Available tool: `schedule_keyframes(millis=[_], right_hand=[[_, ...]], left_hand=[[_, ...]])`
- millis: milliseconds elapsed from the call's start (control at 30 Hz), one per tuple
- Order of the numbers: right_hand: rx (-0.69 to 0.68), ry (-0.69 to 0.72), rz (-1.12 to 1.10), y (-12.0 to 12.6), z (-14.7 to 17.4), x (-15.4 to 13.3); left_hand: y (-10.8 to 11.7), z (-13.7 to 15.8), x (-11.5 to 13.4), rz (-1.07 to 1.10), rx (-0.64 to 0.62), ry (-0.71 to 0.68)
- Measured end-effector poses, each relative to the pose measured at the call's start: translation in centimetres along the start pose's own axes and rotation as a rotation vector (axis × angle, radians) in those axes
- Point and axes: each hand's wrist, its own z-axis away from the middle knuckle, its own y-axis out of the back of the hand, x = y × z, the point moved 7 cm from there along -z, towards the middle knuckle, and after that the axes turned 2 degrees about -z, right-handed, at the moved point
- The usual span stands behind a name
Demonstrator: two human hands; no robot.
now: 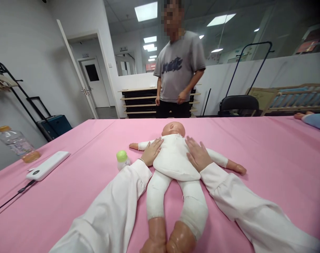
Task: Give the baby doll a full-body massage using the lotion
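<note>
A baby doll (174, 158) with a white cloth body lies on the pink table cover, its head at the far side and its feet toward me. Against the left edge of its torso rests my left hand (152, 151), fingers stretched out and flat. My right hand (198, 153) lies on the opposite edge of the torso, fingers spread. Neither hand grips anything. The doll's arms reach out sideways past my hands. Just left of my left hand is a small bottle (122, 160) with a green cap.
On the pink table (96, 196), a clear drink bottle (17, 142) and a white power bank (48, 165) with a black cable sit at left. At the far right edge lies part of another doll (317, 120) in blue. A person (179, 66) stands behind the table, before shelves (139, 102).
</note>
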Motion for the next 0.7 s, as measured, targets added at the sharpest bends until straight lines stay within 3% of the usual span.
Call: schedule_keyframes(millis=[100, 233, 433, 700], right_hand=[[-0.187, -0.058, -0.039, -2.4, 0.3, 1.8], [-0.243, -0.184, 0.069, -3.2, 0.9, 4.4], [-0.125, -0.413, 0.213, -1.3, 2.3, 7.6], [0.099, -0.625, 0.317, 2.0, 4.4, 10.7]], left_hand=[[-0.6, -0.1, -0.9, -0.062, -0.041, 0.056], [-0.3, 0.3, -2.9, -0.193, 0.022, 0.223], [1.3, 2.1, -5.5, -0.317, 0.162, 0.478], [2.5, 3.1, -6.1, -0.297, 0.253, 0.614]])
